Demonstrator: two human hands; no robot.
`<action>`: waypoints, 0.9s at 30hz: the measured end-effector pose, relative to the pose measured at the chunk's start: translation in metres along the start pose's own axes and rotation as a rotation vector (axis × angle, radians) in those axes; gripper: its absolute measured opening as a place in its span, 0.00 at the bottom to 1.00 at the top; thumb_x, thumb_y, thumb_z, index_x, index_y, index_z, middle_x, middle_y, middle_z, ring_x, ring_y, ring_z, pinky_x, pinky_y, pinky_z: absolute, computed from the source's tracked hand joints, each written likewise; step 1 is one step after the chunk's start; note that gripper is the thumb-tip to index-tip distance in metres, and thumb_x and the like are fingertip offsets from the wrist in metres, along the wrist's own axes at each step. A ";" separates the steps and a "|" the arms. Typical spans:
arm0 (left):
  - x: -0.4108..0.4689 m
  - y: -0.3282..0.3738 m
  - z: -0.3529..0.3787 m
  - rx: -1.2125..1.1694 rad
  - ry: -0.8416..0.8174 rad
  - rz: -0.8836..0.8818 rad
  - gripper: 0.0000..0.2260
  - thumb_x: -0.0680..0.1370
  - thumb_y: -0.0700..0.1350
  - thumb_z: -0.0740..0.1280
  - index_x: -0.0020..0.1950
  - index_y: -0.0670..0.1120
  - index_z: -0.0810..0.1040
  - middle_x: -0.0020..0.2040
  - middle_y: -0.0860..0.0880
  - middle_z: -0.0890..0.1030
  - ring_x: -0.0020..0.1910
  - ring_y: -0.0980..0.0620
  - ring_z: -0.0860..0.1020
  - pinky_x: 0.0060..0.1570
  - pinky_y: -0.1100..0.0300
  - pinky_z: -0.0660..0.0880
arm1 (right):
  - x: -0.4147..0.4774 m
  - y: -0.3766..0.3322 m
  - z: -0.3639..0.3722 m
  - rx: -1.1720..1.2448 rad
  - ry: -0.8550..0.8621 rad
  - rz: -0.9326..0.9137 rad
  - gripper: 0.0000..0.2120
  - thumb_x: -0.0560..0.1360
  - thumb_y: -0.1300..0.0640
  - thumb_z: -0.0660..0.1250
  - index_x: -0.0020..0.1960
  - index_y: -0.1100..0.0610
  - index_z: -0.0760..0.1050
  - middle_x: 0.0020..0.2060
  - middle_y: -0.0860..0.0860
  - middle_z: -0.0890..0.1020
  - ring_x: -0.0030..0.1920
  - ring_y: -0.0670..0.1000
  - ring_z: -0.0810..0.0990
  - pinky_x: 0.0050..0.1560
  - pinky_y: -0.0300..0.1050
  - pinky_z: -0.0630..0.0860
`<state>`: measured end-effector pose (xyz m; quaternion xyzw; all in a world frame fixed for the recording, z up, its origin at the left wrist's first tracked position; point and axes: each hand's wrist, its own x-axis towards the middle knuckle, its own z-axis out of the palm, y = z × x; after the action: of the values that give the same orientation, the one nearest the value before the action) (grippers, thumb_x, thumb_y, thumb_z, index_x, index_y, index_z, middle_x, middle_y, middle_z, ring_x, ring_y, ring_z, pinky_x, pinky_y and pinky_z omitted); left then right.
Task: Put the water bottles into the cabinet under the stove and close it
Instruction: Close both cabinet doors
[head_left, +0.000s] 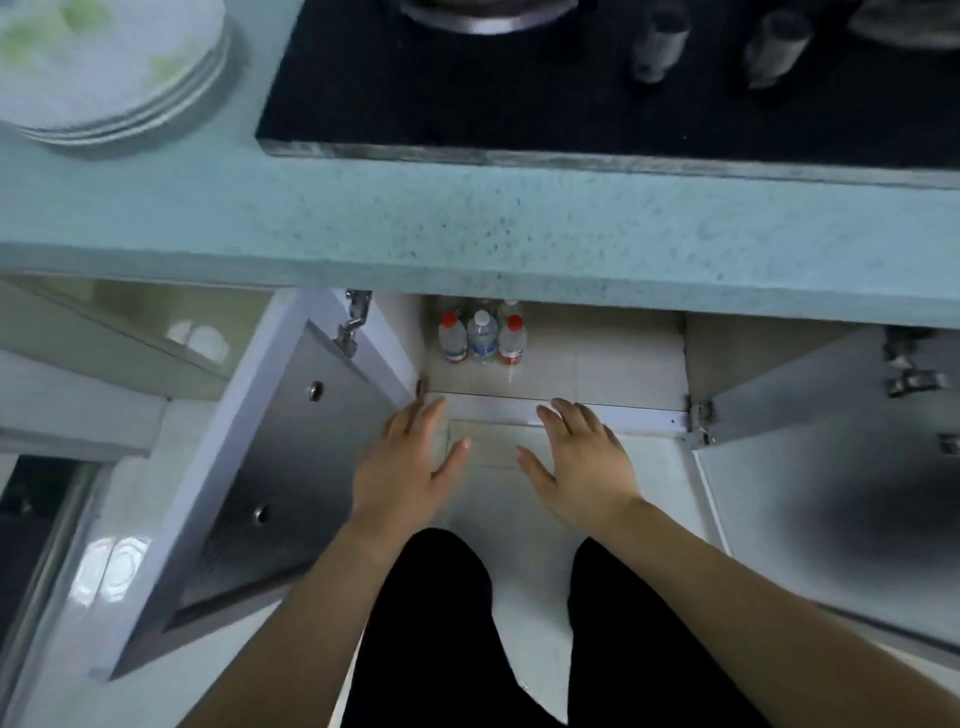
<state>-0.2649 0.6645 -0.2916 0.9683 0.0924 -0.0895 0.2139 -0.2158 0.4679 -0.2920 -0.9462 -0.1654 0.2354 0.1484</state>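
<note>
The water bottles (482, 336) stand upright together in the cabinet (597, 358), mid-frame, below the countertop (467, 228). Door panels swing open lower left (291, 467) and right (831, 467). Plates (119, 67) sit upper left, the stove (571, 93) upper right.

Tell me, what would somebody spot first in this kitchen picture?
Probably the two empty hands, left hand and right hand, spread open before the cabinet. Behind them, water bottles stand huddled at the cabinet's back left, with both doors swung wide open.
</note>
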 end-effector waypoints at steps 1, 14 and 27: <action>-0.013 0.006 -0.020 -0.012 0.001 -0.015 0.30 0.72 0.64 0.51 0.68 0.49 0.69 0.64 0.46 0.75 0.62 0.44 0.73 0.54 0.50 0.75 | -0.015 -0.012 -0.016 0.020 -0.002 0.011 0.29 0.77 0.39 0.50 0.72 0.54 0.56 0.74 0.51 0.59 0.74 0.53 0.55 0.72 0.52 0.58; -0.130 -0.016 -0.136 0.005 0.258 -0.399 0.29 0.74 0.62 0.50 0.69 0.48 0.68 0.66 0.47 0.73 0.62 0.46 0.73 0.52 0.52 0.75 | -0.046 -0.143 -0.092 -0.047 -0.130 -0.427 0.29 0.77 0.40 0.51 0.73 0.55 0.55 0.74 0.52 0.58 0.74 0.53 0.54 0.73 0.53 0.58; -0.182 -0.115 -0.103 -0.146 0.299 -0.611 0.23 0.78 0.58 0.56 0.70 0.50 0.67 0.66 0.49 0.72 0.55 0.46 0.76 0.49 0.52 0.75 | 0.021 -0.253 0.007 0.006 -0.002 -0.684 0.19 0.77 0.46 0.59 0.60 0.57 0.73 0.65 0.55 0.70 0.71 0.55 0.60 0.70 0.54 0.62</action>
<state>-0.4517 0.7859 -0.2067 0.8805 0.4144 0.0004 0.2301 -0.2630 0.7052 -0.2158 -0.8352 -0.4727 0.1733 0.2213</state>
